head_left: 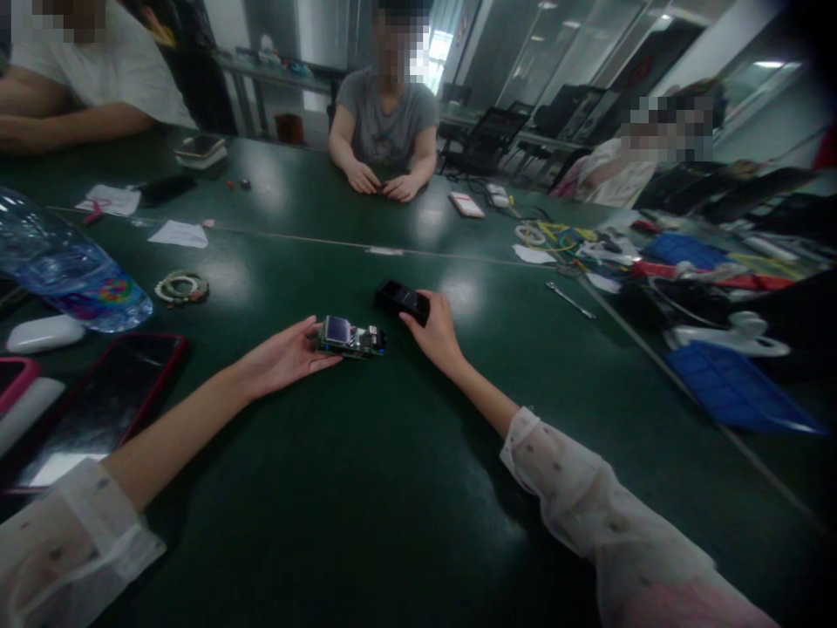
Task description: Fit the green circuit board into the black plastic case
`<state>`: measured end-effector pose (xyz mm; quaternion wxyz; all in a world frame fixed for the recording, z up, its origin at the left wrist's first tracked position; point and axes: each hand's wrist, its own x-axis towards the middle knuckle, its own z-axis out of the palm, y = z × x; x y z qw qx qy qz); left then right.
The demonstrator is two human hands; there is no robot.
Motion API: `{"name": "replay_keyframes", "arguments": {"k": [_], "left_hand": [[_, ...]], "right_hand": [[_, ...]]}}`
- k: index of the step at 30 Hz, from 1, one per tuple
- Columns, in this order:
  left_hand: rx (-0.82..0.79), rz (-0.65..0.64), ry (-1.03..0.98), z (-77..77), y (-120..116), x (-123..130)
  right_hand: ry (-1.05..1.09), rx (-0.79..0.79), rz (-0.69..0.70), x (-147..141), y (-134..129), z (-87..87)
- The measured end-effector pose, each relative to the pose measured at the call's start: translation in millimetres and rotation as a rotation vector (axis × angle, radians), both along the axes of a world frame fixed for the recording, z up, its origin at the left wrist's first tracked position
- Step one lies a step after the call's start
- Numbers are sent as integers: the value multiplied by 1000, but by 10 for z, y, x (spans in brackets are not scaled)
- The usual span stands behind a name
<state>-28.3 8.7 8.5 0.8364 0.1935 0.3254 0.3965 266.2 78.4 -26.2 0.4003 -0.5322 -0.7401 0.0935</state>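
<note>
Between the thumb and fingers of my left hand is a small circuit board with a little square screen at its left end. My right hand grips the near right end of a black rectangular case, which looks like a device housing with a dark window on top. The case lies on or just over the dark green table, a little beyond the board and to its right. A small gap separates the two pieces.
At left are a large water bottle, a phone, a white earbud case and bracelets. To the right lie a wrench, tangled cables and a blue tray. Other people sit around the table.
</note>
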Motion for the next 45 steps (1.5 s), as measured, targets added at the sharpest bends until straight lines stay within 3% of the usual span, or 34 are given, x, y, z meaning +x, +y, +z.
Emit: {"name": "replay_keyframes", "arguments": {"k": [8,13,19,25,30,40,45], "left_hand": [[6,-7,-2,-2,-1,5],[-6,-13,-29,-14,3,7],[19,-34,-36,-17,7,13],[17,-35,-30,-24,4,17],[2,0,-17,23,-18,38],[137,0,48,-19,-27,12],[184,-4,136,46,-69,42]], "right_hand": [[126,97,59,-130,-273,265],[85,69,211,-313,-500,364],[-19,67,411,-419,-583,313],[-49,62,442,-431,-577,263],[-190,-6,550,-459,-557,199],[-244,-63,551,-462,-568,185],[-245,-33,562,-466,-585,188]]}}
